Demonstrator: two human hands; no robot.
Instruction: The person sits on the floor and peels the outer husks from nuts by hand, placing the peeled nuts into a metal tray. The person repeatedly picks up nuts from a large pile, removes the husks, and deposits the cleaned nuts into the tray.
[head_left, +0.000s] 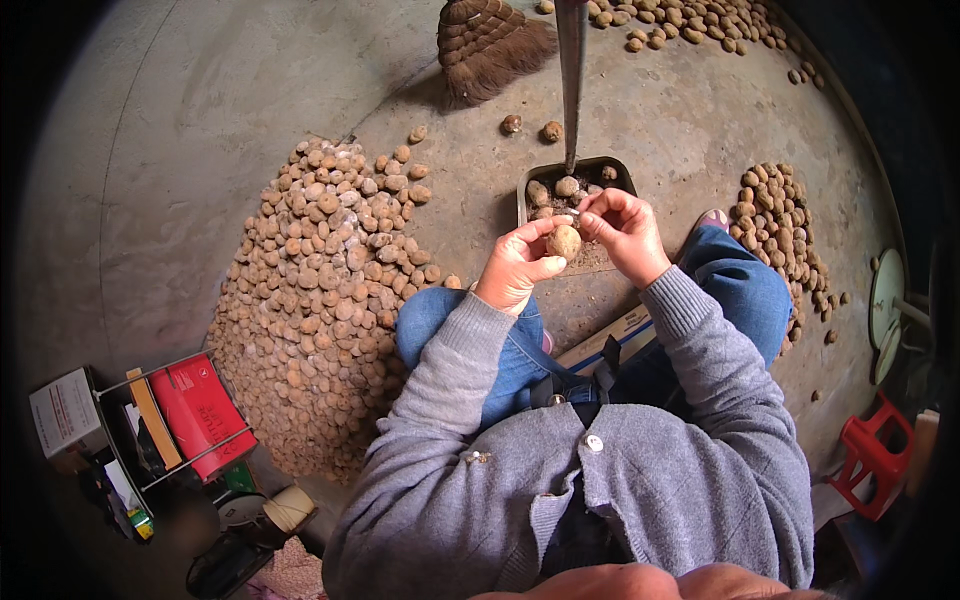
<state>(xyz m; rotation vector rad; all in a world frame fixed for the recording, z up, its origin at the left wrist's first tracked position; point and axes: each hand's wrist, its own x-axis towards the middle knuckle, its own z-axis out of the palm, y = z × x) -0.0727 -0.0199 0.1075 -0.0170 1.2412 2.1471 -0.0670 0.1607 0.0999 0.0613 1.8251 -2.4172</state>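
Note:
My left hand (523, 261) holds a round, tan tuber or corm (564, 243) between thumb and fingers. Beside it, my right hand (621, 231) pinches something small and pale (574, 212), too small to name. Both hands are over the near part of a dark rectangular tray (523, 196), which holds several similar round pieces and dark crumbs. A metal pole (572, 82) comes down to the tray, its lower end near the pieces. Two brownish pieces (552, 131) lie on the floor beyond the tray.
A large heap of tan round pieces (322, 300) spreads at left, a smaller heap (776, 217) at right, more (697, 19) at the top. A fibre broom head (491, 49) rests beyond the tray. A red plastic stool (874, 457) and a rack with a red box (201, 412) stand lower down.

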